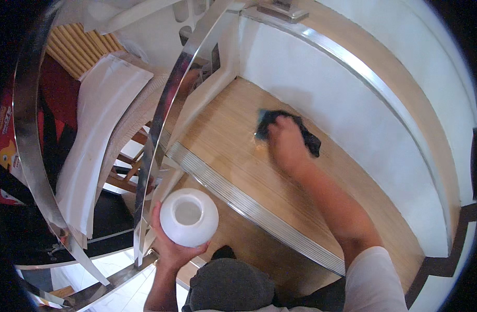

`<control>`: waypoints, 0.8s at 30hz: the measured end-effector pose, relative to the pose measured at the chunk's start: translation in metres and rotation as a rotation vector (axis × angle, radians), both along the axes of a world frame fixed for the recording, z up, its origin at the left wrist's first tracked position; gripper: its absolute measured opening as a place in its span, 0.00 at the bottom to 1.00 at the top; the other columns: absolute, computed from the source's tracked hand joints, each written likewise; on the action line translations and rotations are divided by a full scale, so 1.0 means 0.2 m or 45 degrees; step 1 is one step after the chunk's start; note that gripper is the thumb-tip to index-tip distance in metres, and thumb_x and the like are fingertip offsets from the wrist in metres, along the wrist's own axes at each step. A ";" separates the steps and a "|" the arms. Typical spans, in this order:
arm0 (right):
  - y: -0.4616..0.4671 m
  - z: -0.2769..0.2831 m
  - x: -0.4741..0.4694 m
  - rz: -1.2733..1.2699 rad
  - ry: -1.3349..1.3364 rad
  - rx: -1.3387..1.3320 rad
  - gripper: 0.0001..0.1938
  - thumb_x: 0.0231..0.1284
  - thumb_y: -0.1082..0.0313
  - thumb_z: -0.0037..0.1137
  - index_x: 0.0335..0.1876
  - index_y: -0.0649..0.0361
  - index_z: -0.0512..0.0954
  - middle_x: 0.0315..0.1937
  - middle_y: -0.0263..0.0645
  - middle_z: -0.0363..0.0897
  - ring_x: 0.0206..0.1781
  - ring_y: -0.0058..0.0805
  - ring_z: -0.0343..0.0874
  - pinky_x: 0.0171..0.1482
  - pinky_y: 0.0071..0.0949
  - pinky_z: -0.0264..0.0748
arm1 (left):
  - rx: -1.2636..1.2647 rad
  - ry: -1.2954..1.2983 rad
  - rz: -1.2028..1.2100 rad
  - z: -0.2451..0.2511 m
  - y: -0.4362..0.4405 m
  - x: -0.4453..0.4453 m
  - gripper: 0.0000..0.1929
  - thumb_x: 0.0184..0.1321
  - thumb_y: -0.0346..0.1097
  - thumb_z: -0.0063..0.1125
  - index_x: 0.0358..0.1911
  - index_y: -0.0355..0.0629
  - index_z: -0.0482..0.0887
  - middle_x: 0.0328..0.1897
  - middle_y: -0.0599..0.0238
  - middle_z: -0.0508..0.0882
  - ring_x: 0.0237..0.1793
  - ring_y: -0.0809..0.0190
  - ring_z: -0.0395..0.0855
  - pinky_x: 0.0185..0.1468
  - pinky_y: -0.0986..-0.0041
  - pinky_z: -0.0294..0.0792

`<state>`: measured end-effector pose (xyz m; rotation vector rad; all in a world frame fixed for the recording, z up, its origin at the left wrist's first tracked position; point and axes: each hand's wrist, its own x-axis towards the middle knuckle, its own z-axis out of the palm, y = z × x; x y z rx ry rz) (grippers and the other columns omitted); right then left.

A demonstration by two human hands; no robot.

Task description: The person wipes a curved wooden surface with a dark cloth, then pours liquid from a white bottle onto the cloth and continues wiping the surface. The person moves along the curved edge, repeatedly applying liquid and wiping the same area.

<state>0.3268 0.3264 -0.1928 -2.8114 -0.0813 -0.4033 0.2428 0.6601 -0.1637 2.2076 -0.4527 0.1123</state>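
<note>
A round white vase-like vessel (pixel 211 218) with a wide round mouth is in my left hand (pixel 171 245), its fingers wrapped around the lower left side. The mouth faces up towards me, and the inside looks pale and bare. My right hand (pixel 287 142) is stretched forward over a wood-look stair tread (pixel 222 121). Under its fingers is a bunched dark cloth (pixel 310 142), pressed on the tread, with a teal patch at its left end. A small shiny spot shows on the tread beside the cloth.
Ribbed metal nosing (pixel 238 206) edges this tread. A white riser (pixel 320 70) rises behind, topped by a metal-edged step. Curved polished metal railing (pixel 160 117) stands at left. Beyond it are white sheets (pixel 101 101), a red printed bag (pixel 8 136) and a wooden chair (pixel 129 167).
</note>
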 end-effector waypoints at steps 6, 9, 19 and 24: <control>0.34 -0.09 -0.13 0.436 -0.023 -0.195 0.08 0.53 0.69 0.49 0.33 0.59 0.80 0.41 0.43 0.75 0.49 0.42 0.72 0.59 0.49 0.64 | -0.128 0.159 0.221 -0.39 0.16 -0.07 0.65 0.25 0.38 0.78 0.67 0.38 0.40 0.63 0.50 0.57 0.64 0.50 0.61 0.68 0.59 0.56; 0.11 0.03 0.12 0.032 0.027 -0.376 0.09 0.53 0.68 0.49 0.35 0.56 0.82 0.43 0.42 0.74 0.52 0.39 0.70 0.62 0.52 0.61 | -0.228 0.201 0.316 -0.56 0.14 -0.06 0.63 0.26 0.37 0.77 0.67 0.39 0.41 0.63 0.50 0.57 0.64 0.50 0.60 0.68 0.59 0.55; 0.06 0.13 0.02 0.032 0.069 -0.172 0.15 0.50 0.51 0.61 0.36 0.54 0.82 0.44 0.45 0.70 0.52 0.44 0.67 0.50 0.46 0.67 | -0.165 0.015 0.560 -0.93 0.19 0.03 0.60 0.25 0.38 0.78 0.66 0.37 0.48 0.63 0.51 0.58 0.64 0.48 0.58 0.69 0.58 0.51; -0.01 0.10 -0.03 -0.007 0.197 0.016 0.17 0.55 0.51 0.59 0.41 0.57 0.81 0.46 0.49 0.71 0.50 0.48 0.70 0.52 0.43 0.69 | -0.345 -0.026 0.471 -0.97 0.18 0.01 0.62 0.26 0.40 0.79 0.67 0.37 0.46 0.64 0.51 0.57 0.65 0.49 0.58 0.69 0.58 0.52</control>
